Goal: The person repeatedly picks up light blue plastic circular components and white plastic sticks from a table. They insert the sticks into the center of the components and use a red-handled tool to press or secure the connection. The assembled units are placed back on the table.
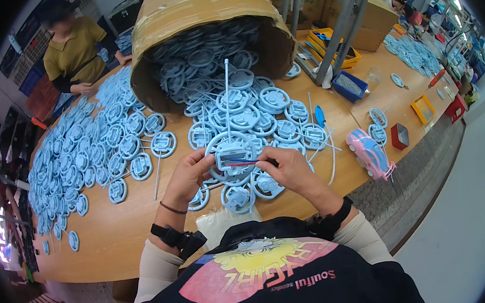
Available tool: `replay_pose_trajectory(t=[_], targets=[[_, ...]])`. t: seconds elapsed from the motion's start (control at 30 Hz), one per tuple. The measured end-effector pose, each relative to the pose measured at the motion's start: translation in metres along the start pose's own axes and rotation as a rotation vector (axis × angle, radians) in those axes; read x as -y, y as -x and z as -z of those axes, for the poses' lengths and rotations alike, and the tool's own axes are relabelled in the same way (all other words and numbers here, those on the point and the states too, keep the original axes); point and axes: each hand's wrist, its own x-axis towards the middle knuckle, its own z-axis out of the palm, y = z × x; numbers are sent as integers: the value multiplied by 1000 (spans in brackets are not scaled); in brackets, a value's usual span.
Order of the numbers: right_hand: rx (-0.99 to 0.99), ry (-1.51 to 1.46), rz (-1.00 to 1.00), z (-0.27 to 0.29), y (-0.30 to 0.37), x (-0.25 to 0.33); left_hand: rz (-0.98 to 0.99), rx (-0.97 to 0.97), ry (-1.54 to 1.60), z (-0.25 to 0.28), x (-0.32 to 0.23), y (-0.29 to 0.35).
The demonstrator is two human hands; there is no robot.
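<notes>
My left hand (196,167) is closed on the rim of a light blue plastic toy steering wheel (233,143), held over the pile in front of me. A rectangular recess in its hub faces me, and a long pale blue rod rises behind it. My right hand (283,166) pinches at the hub's right side. Thin red and dark blue strands (242,162), which look like wires, run from its fingertips across the recess. Where they end is too small to tell. More steering wheels (237,198) lie just below both hands.
An open cardboard box (207,7) on its side spills steering wheels onto the wooden table (106,244). More are heaped at left (81,148), near a person in a mustard top (75,48). Right stand a metal frame (347,27), blue bin (350,86) and pink toy car (369,153).
</notes>
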Motion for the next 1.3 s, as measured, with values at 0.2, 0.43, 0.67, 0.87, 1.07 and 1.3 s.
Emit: replay_pose_trajectory(t=[0.2,0.43,0.67,0.87,1.07,1.3], targets=[[25,52,130,7,-2,4,-27,57,8,6,2,6],[16,46,225,3,-2,5,-14,107,140,13,18,13],[47,-6,150,-20,4,5,-73,127,354,9,41,12],[112,3,95,-39,2,6,-34,108,421,24,57,19],[196,75,101,-53,-6,9,30,52,520,40,73,31],[219,68,-60,-47,-11,-13,-334,-291,495,173,40,39]])
